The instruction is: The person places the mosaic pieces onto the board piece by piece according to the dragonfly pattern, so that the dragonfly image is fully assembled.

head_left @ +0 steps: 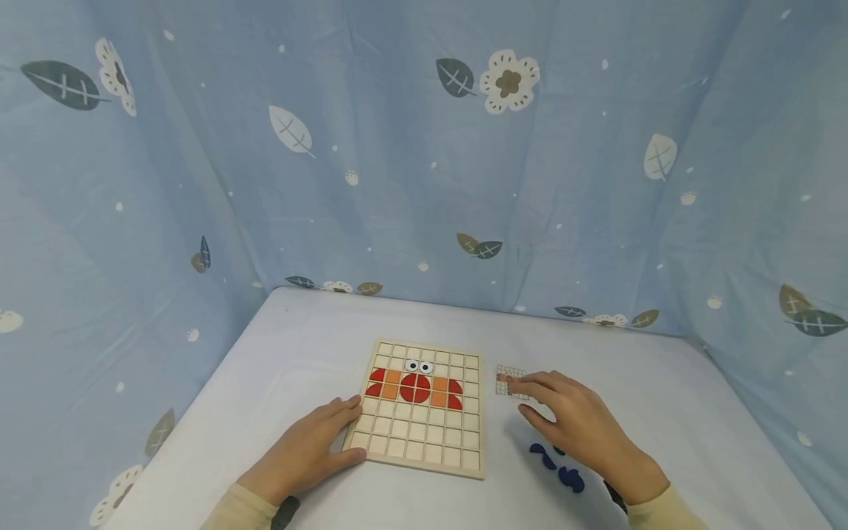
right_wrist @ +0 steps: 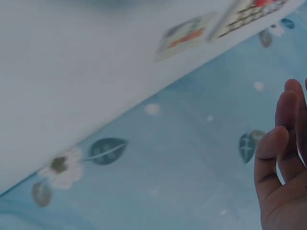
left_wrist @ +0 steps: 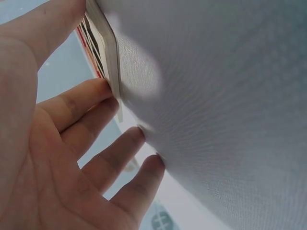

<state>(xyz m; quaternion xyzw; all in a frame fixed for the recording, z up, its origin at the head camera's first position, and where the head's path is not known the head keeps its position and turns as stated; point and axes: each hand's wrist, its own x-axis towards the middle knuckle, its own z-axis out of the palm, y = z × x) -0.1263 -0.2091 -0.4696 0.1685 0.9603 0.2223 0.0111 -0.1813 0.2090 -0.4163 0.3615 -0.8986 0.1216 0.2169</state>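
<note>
A wooden grid board (head_left: 424, 434) lies on the white table, with a red-and-orange crab pattern (head_left: 415, 388) and two googly-eye pieces (head_left: 419, 366) in its upper half. My left hand (head_left: 314, 445) rests at the board's lower left corner, thumb at the near edge and fingertips along the left side. In the left wrist view its fingers (left_wrist: 91, 96) are spread and fairly straight against the board's edge (left_wrist: 111, 62). To the right, my right hand (head_left: 573, 412) hovers with relaxed fingers, overlapping a small pattern card (head_left: 503, 381); nothing shows in its grasp.
Several dark blue curved pieces (head_left: 571, 479) lie on the table near the right hand, partly hidden by it. A blue curtain (head_left: 397, 147) with leaves and flowers hangs around the white table's (head_left: 318, 331) back and sides.
</note>
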